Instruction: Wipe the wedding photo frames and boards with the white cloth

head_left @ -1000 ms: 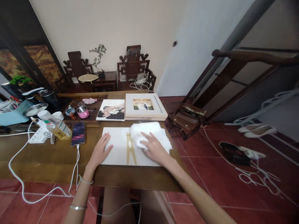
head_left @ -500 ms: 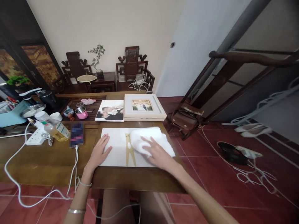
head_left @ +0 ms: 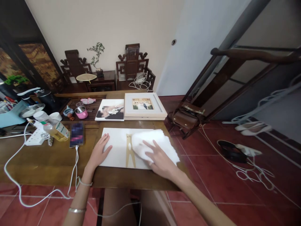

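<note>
A white flat board point(head_left: 115, 147) with a tan, long-legged figure point(head_left: 129, 150) on it lies on the table. My left hand point(head_left: 101, 151) rests on the board's left edge, fingers stretched and thumb apart. Over the right half of the board is a white fluffy cloth point(head_left: 145, 141), its right corner reaching past the board. My right hand point(head_left: 161, 160) lies on the cloth's lower part with fingers spread, pressing on it. The cloth hides the board's right side.
Behind the board are a photo panel point(head_left: 110, 110) and a framed picture point(head_left: 145, 106). To the left lie a phone point(head_left: 77, 135) on a white cable, a bottle of yellow liquid point(head_left: 57, 130), a power strip point(head_left: 36, 136) and a pink cup point(head_left: 81, 112). A wooden chair point(head_left: 188, 116) stands right.
My right hand has moved slightly right and down, its fingers more spread. The cloth looks flatter and reaches farther right. My left hand stays on the board.
</note>
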The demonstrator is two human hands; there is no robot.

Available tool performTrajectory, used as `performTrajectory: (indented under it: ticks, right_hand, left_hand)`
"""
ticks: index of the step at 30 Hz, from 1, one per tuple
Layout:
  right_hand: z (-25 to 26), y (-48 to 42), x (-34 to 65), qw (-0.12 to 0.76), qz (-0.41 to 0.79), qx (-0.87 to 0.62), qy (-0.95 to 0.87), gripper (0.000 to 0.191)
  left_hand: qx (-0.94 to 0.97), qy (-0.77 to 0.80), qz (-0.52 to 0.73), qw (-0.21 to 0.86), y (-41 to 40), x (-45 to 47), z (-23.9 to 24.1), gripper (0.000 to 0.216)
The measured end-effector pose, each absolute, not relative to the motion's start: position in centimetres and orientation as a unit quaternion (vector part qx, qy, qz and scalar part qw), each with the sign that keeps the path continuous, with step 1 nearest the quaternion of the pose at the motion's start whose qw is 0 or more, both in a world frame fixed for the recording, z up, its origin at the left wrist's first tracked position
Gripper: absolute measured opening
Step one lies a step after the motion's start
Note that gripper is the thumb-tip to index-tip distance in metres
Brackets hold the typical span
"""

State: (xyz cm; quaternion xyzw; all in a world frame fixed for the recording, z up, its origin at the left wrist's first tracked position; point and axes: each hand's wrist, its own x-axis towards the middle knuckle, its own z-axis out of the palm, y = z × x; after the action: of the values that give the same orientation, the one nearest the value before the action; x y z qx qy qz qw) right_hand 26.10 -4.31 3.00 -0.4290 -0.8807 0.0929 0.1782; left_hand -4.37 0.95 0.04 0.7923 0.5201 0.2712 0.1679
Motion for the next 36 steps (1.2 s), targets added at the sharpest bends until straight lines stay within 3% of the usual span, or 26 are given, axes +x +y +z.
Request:
performTrajectory:
  ticks: [6,18,30,36]
  right_hand:
    - [3.6,-9.5,26.8,0.19,0.122,-0.399,-0.889,0.025]
    - [3.3,4.8,25.8,0.162,0.053,-0.463,-0.87,0.021]
    - [4.0,-9.6,27.5,0.162,0.122,-0.385,-0.9,0.023]
    - [3.8,-4.2,27.8,0.158,0.085,-0.42,-0.89,0.02]
  left_hand:
    - [0.797,0.522,0.258,0.163,0.9,-4.2,-0.1,0.053]
    - [0.806,0.521,0.244,0.138,1.1,-3.7,-0.2,0.052]
    - [0.807,0.513,0.253,0.144,1.3,-3.6,-0.2,0.052]
    - [0.814,0.506,0.252,0.136,1.5,-3.7,-0.1,0.051]
